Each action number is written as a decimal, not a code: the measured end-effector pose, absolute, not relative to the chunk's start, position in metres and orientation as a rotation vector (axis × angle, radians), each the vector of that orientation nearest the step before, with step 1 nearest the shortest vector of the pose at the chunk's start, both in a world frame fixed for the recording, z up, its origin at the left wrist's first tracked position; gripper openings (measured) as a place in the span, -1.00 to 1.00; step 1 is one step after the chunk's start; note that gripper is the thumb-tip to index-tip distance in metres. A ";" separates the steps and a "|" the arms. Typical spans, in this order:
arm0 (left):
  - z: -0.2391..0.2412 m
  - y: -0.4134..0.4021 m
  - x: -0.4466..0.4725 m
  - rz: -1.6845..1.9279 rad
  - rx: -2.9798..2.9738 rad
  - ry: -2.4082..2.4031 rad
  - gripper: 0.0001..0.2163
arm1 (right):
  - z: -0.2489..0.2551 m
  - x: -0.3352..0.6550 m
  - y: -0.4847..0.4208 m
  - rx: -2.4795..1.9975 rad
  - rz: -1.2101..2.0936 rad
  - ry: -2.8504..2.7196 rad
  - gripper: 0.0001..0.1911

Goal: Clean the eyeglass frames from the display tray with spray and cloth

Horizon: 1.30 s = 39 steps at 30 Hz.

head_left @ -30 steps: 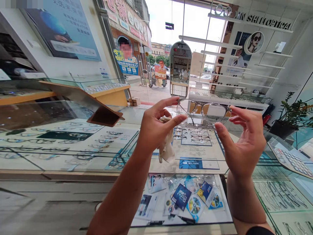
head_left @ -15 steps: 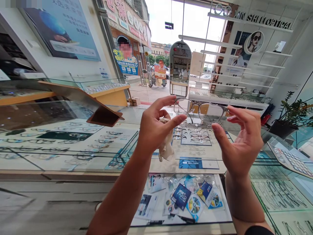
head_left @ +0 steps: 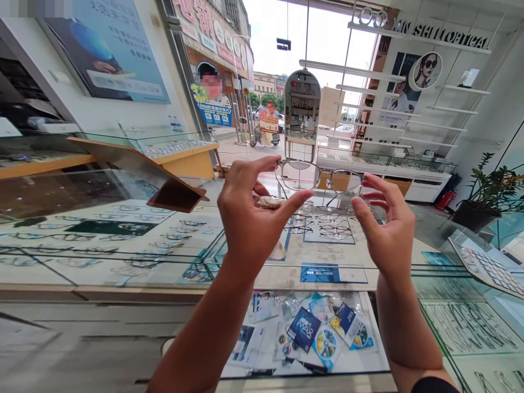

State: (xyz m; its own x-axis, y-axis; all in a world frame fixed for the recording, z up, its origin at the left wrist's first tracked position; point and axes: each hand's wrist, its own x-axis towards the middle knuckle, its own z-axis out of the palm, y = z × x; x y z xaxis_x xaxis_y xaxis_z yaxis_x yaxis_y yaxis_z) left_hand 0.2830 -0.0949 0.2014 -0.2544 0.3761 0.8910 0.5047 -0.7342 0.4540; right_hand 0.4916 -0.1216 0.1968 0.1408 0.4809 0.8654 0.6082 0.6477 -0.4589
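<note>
A pair of eyeglasses (head_left: 324,177) with a thin frame and clear lenses is held up above the glass counter, tilted down to the right. My left hand (head_left: 256,204) grips its left end with the fingers, the thumb stretched beneath the left lens. Tucked in that same palm is a crumpled pale cloth (head_left: 271,202), mostly hidden by the hand. At the other end, my right hand (head_left: 387,224) pinches the frame's right corner with its fingertips, the thumb just below.
Rows of spectacle frames (head_left: 176,234) lie inside the glass display counter. A brown angled stand (head_left: 172,191) rises at the left. Leaflets and packets (head_left: 305,327) lie under glass below my hands. At the right are a lens chart (head_left: 491,267) and a potted plant (head_left: 487,191).
Both hands have moved left with the eyeglasses, and the glasses have turned in angle. The cloth, which hung below my left hand, now shows only inside the palm.
</note>
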 end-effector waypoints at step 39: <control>0.187 -0.062 0.285 -2.241 -1.882 -0.993 -0.42 | 0.188 0.475 -0.121 -0.817 -0.324 -1.457 -0.51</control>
